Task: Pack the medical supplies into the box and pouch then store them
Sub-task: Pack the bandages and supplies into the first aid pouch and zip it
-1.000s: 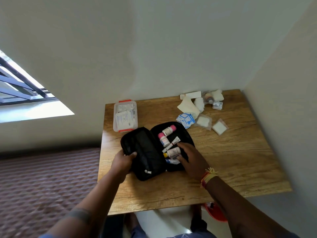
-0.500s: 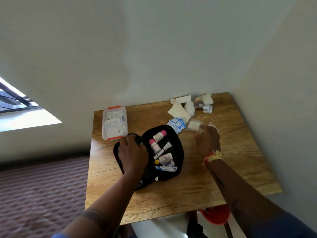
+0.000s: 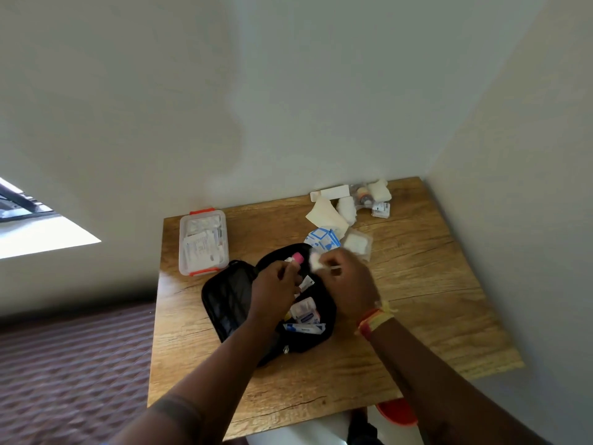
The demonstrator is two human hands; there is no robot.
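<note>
Over the open black pouch [image 3: 234, 300] on the wooden table [image 3: 401, 316], the right hand [image 3: 348, 284] pinches a small white gauze packet [image 3: 316, 261]. The left hand [image 3: 272, 290] is blurred; I can't tell its grip. The clear box [image 3: 203, 242] sits beyond the pouch's left flap.

Two bare forearms are seen, with no sleeves covering them up to the lower edge of the view. A bundle of threads in red, orange and yellow [image 3: 373, 319] is worn around the wrist of the right hand [image 3: 348, 284], with loose yellow ends sticking out. A dark band-like marking [image 3: 179, 409] is seen across the forearm of the left hand [image 3: 272, 290]. No rings can be made out.
</note>
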